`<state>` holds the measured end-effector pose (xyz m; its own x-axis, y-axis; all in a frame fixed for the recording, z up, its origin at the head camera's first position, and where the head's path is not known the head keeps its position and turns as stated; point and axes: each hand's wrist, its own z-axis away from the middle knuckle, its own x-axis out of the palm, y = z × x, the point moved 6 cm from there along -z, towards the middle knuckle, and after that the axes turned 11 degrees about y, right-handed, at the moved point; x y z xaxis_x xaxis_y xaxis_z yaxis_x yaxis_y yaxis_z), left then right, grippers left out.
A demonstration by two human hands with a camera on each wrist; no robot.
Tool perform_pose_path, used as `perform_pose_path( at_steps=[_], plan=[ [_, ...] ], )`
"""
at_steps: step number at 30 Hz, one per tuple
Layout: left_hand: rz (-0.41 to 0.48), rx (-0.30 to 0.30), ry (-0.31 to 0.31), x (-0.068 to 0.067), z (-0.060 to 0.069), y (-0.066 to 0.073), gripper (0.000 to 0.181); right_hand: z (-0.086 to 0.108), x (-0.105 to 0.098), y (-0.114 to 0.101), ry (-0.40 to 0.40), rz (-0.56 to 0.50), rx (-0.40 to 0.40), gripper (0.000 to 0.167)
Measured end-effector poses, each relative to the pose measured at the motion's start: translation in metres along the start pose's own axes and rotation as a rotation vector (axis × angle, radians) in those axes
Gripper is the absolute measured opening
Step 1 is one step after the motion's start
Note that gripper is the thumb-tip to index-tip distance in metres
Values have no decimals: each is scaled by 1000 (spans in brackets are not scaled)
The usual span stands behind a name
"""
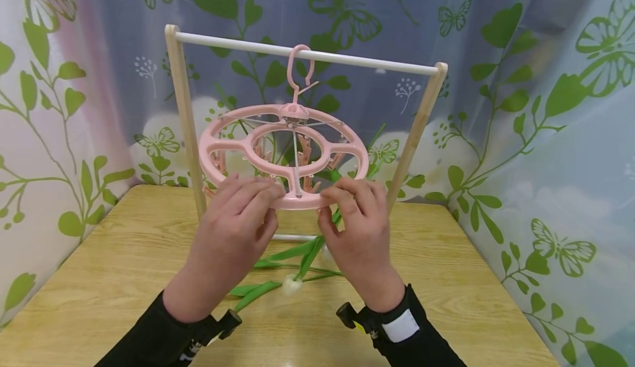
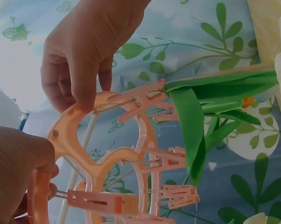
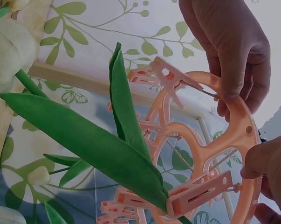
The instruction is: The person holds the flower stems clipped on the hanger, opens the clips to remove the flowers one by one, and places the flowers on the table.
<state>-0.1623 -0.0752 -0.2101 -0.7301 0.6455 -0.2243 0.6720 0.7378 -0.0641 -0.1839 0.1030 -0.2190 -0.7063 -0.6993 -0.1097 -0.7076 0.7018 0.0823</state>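
Note:
A pink round hanger (image 1: 364, 152) hangs by its hook from a white rod. My left hand (image 1: 235, 235) and right hand (image 1: 354, 235) pinch its near rim, one each side of the front spoke. In the left wrist view, the left hand (image 2: 14, 172) is at lower left and the right hand (image 2: 91, 46) above. In the right wrist view, the right hand (image 3: 270, 172) is at lower right, the left hand (image 3: 233, 46) above. A clip (image 3: 201, 191) near my right hand holds a green-leaved stem (image 3: 84, 140); the clip (image 2: 96, 200) near my left hand holds nothing visible.
The wooden stand (image 1: 419, 127) carries the white rod (image 1: 238, 46) above a wooden table (image 1: 436, 301). Below the hanger, a white tulip (image 1: 291, 285) and green leaves lie on the table. A leaf-and-butterfly patterned curtain (image 1: 545, 152) surrounds the table's back and sides.

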Motion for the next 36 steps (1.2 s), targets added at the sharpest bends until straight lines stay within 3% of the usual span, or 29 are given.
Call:
perform_pose_path(
  at_steps=[10, 16, 24, 36],
  plan=[
    [60, 9, 49, -4, -3, -2, 26, 0, 2, 1, 5, -29, -4, 21],
    [79, -16, 26, -9, -6, -9, 27, 0, 4, 9, 4, -4, 6, 19],
    [39, 2, 12, -7, -4, -10, 26, 2, 5, 13, 4, 30, 6, 17],
    [35, 29, 51, -5, -3, -3, 26, 3, 3, -1, 4, 30, -43, 17]
  ],
)
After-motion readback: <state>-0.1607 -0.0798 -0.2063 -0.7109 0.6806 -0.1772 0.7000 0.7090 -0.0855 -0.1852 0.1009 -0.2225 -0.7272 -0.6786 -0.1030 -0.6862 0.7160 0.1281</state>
